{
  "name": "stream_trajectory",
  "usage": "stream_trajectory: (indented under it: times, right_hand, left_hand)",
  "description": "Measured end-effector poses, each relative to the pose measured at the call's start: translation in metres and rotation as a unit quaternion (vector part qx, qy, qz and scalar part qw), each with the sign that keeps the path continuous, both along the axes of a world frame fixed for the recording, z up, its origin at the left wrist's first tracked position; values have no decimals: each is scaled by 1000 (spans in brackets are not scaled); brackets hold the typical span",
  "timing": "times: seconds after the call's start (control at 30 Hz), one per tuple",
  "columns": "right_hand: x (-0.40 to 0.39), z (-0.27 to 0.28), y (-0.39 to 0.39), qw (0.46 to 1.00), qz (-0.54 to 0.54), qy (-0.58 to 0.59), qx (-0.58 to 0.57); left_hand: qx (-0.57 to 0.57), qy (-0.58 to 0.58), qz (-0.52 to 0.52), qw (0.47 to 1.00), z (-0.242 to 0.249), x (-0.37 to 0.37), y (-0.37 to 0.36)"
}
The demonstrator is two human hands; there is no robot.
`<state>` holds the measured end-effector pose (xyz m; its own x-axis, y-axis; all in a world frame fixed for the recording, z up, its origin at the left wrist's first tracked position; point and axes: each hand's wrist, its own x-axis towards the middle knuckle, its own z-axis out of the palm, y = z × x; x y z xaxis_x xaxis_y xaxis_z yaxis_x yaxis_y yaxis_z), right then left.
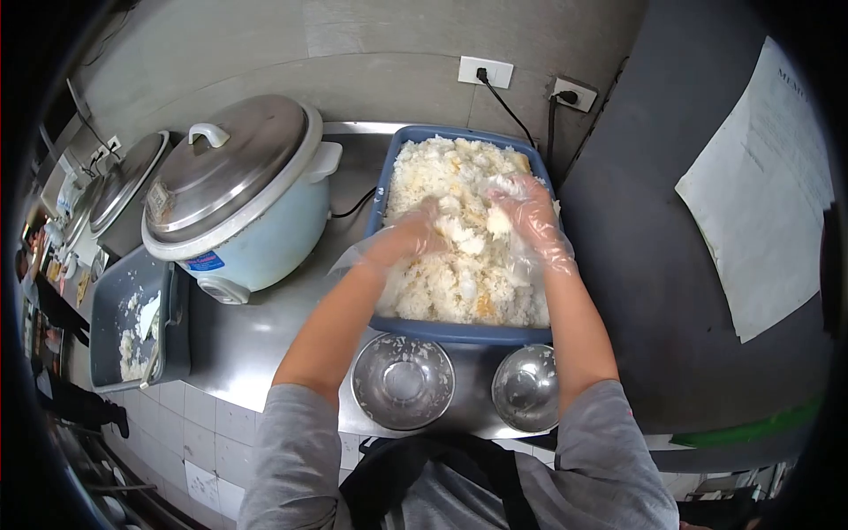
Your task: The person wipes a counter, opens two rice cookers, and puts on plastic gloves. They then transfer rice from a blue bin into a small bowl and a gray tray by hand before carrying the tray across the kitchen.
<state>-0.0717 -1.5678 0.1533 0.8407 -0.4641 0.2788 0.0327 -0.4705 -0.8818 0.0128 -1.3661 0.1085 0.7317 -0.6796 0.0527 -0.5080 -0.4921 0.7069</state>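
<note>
A blue rectangular tub (459, 332) full of cooked rice (442, 296), white with yellowish bits, stands on the counter before me. Both my hands wear clear loose plastic gloves and are in the rice. On the tub's left side, my left hand (413, 237) has its fingers curled into the rice, partly hidden by it. Opposite, my right hand (528, 214) is bent around a white clump of rice. Loose clumps lie between the two hands.
A large rice cooker (256, 243) with a metal lid stands left of the tub. Two steel bowls, one larger (404, 382) and one smaller (527, 389), sit at the counter's front edge. A grey bin (177, 327) holds rice remnants. Farther left, a person (66, 305) is partly visible.
</note>
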Motion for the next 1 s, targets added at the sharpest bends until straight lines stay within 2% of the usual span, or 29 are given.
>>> stream_trajectory:
  times: [0.03,0.13,0.17,0.27,0.37,0.47,0.5,0.6,0.67,0.73,0.77,0.87,0.9,1.0]
  right_hand:
    - [5,5,0,999,-17,-19,-27]
    - [5,33,9,995,-74,15,-69]
    - [11,29,9,978,-154,41,-134]
    - [17,26,2,973,-146,67,-163]
    - [23,-15,-35,984,49,-28,-167]
    - [-13,18,-11,989,75,57,-114]
    - [-23,22,-5,988,82,86,-96]
    - [-42,4,-8,968,195,0,-156]
    - [-64,14,23,910,236,162,-301]
    - [-83,8,65,850,195,219,-437]
    - [-79,6,71,847,197,228,-439]
    - [-61,0,70,842,188,244,-443]
    - [-51,-1,64,845,173,241,-445]
    - [-2,-39,19,832,165,216,-483]
  left_hand:
    - [16,3,-3,1000,5,-8,-1]
    - [163,-62,-9,985,8,-17,-2]
    - [210,-76,-16,975,7,-18,-6]
    - [202,-73,-40,976,28,-28,-4]
    - [172,-98,-15,980,38,-24,-6]
    - [7,-78,81,994,44,-22,-6]
    - [-16,-53,90,994,45,-18,-6]
    - [-74,1,103,992,46,-3,-11]
    - [-98,3,100,990,40,7,-13]
    - [-56,-70,43,995,28,16,-11]
    - [-35,-105,15,994,22,19,-11]
    - [60,20,-70,996,8,25,-9]
    - [41,139,-57,988,4,24,-7]
    - [110,-48,-63,991,13,-4,7]
